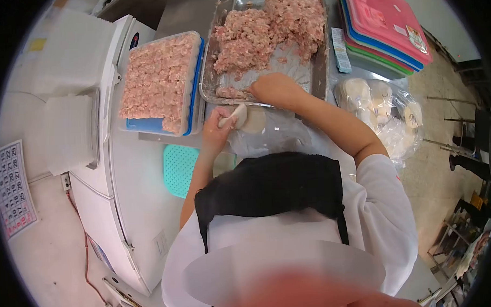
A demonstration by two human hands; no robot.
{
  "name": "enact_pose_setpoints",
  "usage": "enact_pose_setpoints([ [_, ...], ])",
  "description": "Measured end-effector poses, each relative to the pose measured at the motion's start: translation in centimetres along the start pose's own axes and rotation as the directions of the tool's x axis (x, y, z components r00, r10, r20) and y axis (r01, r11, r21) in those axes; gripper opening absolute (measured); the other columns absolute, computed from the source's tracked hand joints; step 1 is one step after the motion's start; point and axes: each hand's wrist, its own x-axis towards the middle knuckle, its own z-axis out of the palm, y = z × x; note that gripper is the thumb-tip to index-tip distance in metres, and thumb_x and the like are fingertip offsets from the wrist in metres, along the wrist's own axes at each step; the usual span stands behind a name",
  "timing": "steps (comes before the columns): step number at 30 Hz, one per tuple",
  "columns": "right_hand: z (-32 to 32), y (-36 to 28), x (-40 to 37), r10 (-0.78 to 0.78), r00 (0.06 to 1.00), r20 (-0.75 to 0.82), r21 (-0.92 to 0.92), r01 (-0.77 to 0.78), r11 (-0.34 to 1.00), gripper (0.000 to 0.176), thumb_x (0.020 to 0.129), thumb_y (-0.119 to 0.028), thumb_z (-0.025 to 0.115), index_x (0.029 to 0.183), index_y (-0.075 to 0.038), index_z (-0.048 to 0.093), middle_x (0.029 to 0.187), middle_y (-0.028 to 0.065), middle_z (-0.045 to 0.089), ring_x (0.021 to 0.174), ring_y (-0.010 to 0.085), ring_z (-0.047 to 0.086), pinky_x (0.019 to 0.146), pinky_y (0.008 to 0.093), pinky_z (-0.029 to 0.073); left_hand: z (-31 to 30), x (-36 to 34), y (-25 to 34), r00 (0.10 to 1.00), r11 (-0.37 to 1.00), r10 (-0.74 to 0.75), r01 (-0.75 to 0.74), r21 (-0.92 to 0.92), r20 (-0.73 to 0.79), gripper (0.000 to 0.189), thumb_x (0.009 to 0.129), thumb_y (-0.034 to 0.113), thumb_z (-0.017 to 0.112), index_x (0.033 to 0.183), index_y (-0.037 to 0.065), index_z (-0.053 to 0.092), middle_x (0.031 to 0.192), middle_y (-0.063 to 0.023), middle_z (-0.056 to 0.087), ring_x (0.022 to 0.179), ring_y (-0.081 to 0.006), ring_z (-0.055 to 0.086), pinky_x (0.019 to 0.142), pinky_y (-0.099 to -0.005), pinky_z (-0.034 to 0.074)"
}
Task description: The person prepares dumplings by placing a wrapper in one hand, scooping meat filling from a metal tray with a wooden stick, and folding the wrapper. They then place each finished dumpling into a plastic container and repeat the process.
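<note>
My left hand (217, 126) is closed around a round, pale dough wrapper (237, 116), which is tilted and curved in the fingers. Just right of it, more round dough wrappers (254, 122) lie on clear plastic at the table's front. My right hand (277, 90) reaches over the near rim of a metal tray (316, 81), fingers curled down next to a small strip of minced meat (231, 93). Whatever those fingers grip is hidden from above. Large mounds of minced meat filling (247, 37) fill the tray's far part.
Left of the tray stands a plastic container (192, 109) packed with rows of meat pieces. Coloured lids (384, 19) are stacked at the back right, above bagged wrappers (381, 102). A white freezer (143, 173) and a turquoise perforated stool top (180, 169) are at left.
</note>
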Motion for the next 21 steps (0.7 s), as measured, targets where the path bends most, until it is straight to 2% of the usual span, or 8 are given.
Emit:
enact_pose_setpoints([
  [3, -1.9, 1.2, -0.3, 0.068, 0.990, 0.125, 0.233, -0.096, 0.968, 0.036, 0.094, -0.031, 0.047, 0.081, -0.004, 0.068, 0.079, 0.0173, 0.066, 0.076, 0.0359, 0.065, 0.070, 0.0458, 0.051, -0.4, -0.2, 1.9, 0.998, 0.996, 0.058, -0.060, 0.067, 0.035, 0.020, 0.093, 0.021, 0.056, 0.101, 0.002, 0.058, 0.091, -0.0071, 0.060, 0.082, -0.0151, 0.056, 0.075, -0.0278, 0.045],
  [6, -2.6, 3.1, 0.1, -0.007, 0.999, 0.036, 0.169, 0.001, 0.986, 0.038, 0.093, -0.033, 0.048, 0.082, -0.003, 0.068, 0.081, 0.0194, 0.066, 0.078, 0.0368, 0.065, 0.071, 0.0468, 0.050, -0.4, 0.0, -0.1, 0.994, 0.991, -0.059, 0.069, -0.112, 0.089, 0.022, 0.091, 0.023, 0.060, 0.100, 0.003, 0.059, 0.092, -0.0076, 0.060, 0.083, -0.0177, 0.057, 0.076, -0.0291, 0.045],
  [8, -3.5, 1.8, 0.7, 0.151, 0.976, 0.159, -0.035, -0.147, 0.988, 0.040, 0.093, -0.035, 0.048, 0.084, -0.002, 0.068, 0.083, 0.0192, 0.067, 0.078, 0.0378, 0.065, 0.072, 0.0475, 0.050, -0.2, 0.3, -0.6, 0.962, 0.924, -0.227, 0.262, -0.279, 0.151, 0.023, 0.087, 0.023, 0.064, 0.096, 0.003, 0.060, 0.092, -0.0089, 0.061, 0.084, -0.0228, 0.058, 0.078, -0.0325, 0.045],
  [9, -4.0, 0.8, 0.8, 0.237, 0.950, 0.203, -0.146, -0.210, 0.967, 0.042, 0.093, -0.037, 0.048, 0.085, -0.001, 0.068, 0.084, 0.0190, 0.067, 0.077, 0.0383, 0.065, 0.073, 0.0479, 0.051, 0.0, 0.3, -0.5, 0.991, 0.995, -0.063, 0.071, -0.064, 0.121, 0.023, 0.085, 0.024, 0.066, 0.094, 0.004, 0.060, 0.092, -0.0096, 0.061, 0.085, -0.0258, 0.058, 0.079, -0.0347, 0.045],
  [11, -1.4, -0.8, -0.7, 0.160, 0.978, 0.136, -0.099, -0.148, 0.984, 0.042, 0.093, -0.037, 0.049, 0.086, -0.001, 0.068, 0.084, 0.0190, 0.068, 0.077, 0.0383, 0.065, 0.072, 0.0478, 0.051, 0.0, 0.5, 0.0, 0.946, 0.875, 0.274, -0.320, 0.363, 0.172, 0.023, 0.080, 0.024, 0.070, 0.091, 0.006, 0.060, 0.093, -0.0111, 0.062, 0.087, -0.0317, 0.058, 0.080, -0.0393, 0.044],
  [14, -1.4, -0.7, -1.4, 0.184, 0.975, 0.122, 0.103, -0.197, 0.975, 0.041, 0.092, -0.037, 0.049, 0.085, -0.001, 0.068, 0.082, 0.0189, 0.067, 0.078, 0.0370, 0.066, 0.071, 0.0467, 0.051, -0.9, 0.6, -0.1, 0.925, 0.765, 0.337, -0.379, 0.521, 0.177, 0.027, 0.074, 0.024, 0.074, 0.088, 0.007, 0.059, 0.093, -0.0120, 0.062, 0.090, -0.0359, 0.057, 0.081, -0.0438, 0.043],
  [18, -3.3, 0.7, -1.8, 0.178, 0.974, 0.141, 0.296, -0.213, 0.931, 0.043, 0.095, -0.036, 0.045, 0.082, -0.001, 0.066, 0.077, 0.0202, 0.065, 0.076, 0.0385, 0.064, 0.068, 0.0477, 0.050, -2.1, 0.6, -0.2, 0.962, 0.911, 0.220, -0.263, 0.318, 0.164, 0.026, 0.072, 0.023, 0.075, 0.087, 0.008, 0.060, 0.094, -0.0107, 0.063, 0.090, -0.0335, 0.058, 0.081, -0.0421, 0.044],
  [21, -3.0, -0.2, -0.6, 0.264, 0.942, 0.208, -0.172, -0.230, 0.958, 0.041, 0.095, -0.035, 0.047, 0.085, -0.001, 0.066, 0.077, 0.0212, 0.064, 0.075, 0.0388, 0.063, 0.068, 0.0464, 0.049, -3.3, 1.0, 0.4, 0.947, 0.912, 0.250, -0.301, 0.278, 0.204, 0.025, 0.073, 0.023, 0.074, 0.087, 0.007, 0.062, 0.094, -0.0105, 0.064, 0.091, -0.0325, 0.058, 0.081, -0.0413, 0.045],
])
